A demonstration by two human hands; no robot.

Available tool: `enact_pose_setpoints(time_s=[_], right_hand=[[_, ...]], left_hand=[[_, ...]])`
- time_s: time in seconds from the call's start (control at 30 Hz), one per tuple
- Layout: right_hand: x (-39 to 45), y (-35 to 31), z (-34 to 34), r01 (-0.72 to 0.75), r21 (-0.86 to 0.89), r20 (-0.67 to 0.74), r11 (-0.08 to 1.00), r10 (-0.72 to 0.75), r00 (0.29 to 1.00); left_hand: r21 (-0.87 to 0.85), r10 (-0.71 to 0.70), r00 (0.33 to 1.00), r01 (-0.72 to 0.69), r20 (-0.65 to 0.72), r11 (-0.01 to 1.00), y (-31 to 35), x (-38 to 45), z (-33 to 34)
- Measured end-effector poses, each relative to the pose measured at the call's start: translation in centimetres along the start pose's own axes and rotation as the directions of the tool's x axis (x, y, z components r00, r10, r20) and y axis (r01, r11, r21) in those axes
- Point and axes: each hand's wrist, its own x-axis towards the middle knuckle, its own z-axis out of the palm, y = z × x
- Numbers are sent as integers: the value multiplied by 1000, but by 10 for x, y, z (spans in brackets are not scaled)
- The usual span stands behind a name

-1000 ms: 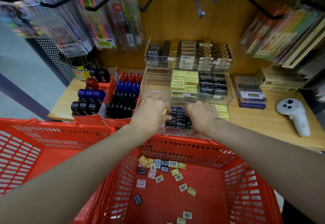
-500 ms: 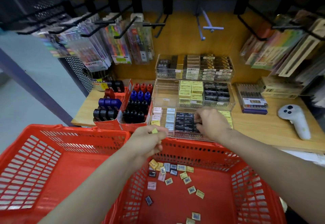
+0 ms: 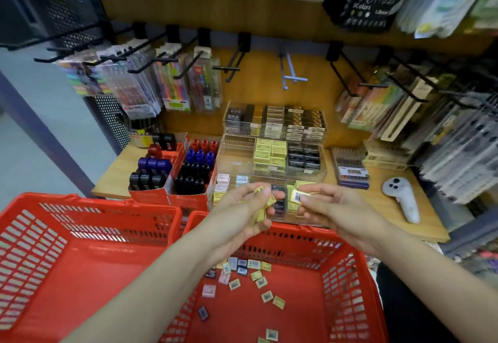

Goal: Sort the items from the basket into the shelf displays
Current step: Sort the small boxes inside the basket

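Observation:
My left hand (image 3: 246, 205) cups several small yellow erasers (image 3: 262, 209) just above the far rim of the right red basket (image 3: 347, 283). My right hand (image 3: 327, 205) pinches one yellow eraser (image 3: 296, 195) with a barcode label, close to the left hand. Both hands hover in front of the clear acrylic display (image 3: 234, 163), whose compartments hold yellow, black and pale erasers. More loose erasers (image 3: 256, 279) in yellow, black and pink lie on the basket floor.
A second red basket (image 3: 80, 261) stands to the left. Red boxes of ink bottles (image 3: 188, 172) sit left of the display. A white controller (image 3: 403, 198) lies on the wooden shelf at right. Pen packs hang on black hooks (image 3: 151, 59) above.
My right hand left the front tray and now pinches a yellow eraser. My left hand rose toward it with its erasers. The camera tilted upward.

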Motion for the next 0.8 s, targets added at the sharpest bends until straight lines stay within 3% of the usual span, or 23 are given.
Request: enact_pose_setpoints(time_s=[0.13,0.2,0.3,0.37,0.43,0.5,0.7,0.8], right_hand=[[9,4,-12,-91,230,-74,969,111,991],[13,5,-23,-87,249,-112,965,118,987],[20,8,-41,-9,82,-246,997,29,969],[26,12,-54,28,-143,-353,989,-78,932],[30,19,-64,-4,-410,-387,912,-170,906],[36,23,-70,-39,-518,-396,854,-200,896],[70,27,-66,22,-433,-368,901,-199,908],[84,30,-57,-29,-194,-371,981,-46,928]], left_hand=[[-18,-64,993,63,-98,998,-2,2,-4],[-24,-97,985,95,-146,995,-3,5,-6],[-49,-138,969,131,-204,990,-3,11,-7],[-60,-162,958,152,-237,987,-4,15,-6],[-66,-180,949,169,-257,983,-5,21,-4],[-73,-193,944,179,-269,981,-6,26,-2],[-68,-208,940,197,-269,978,-11,42,5],[-57,-219,941,211,-258,976,-12,45,9]])
